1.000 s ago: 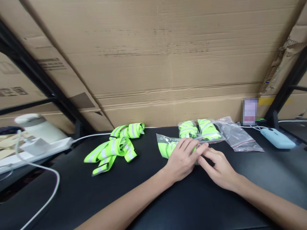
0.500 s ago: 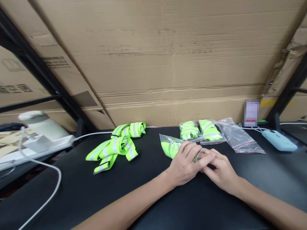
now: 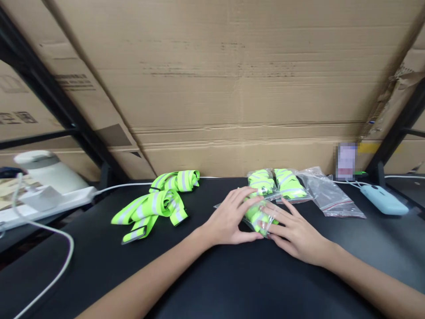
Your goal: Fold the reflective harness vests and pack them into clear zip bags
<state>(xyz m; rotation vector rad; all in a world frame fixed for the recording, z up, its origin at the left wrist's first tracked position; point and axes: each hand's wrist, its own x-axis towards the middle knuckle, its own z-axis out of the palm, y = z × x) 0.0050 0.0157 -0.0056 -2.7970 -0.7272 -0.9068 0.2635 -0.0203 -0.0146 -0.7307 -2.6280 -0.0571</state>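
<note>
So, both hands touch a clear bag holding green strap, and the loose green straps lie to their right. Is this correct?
Not quite: the head view shows the loose green straps to the left of the left hand and right hand, which do both touch the clear bag.

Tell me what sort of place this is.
It looks like a work surface in a storeroom or workshop, though the wider room is out of view. Large cardboard panels stand behind a black tabletop, which carries several bagged neon straps.
</note>
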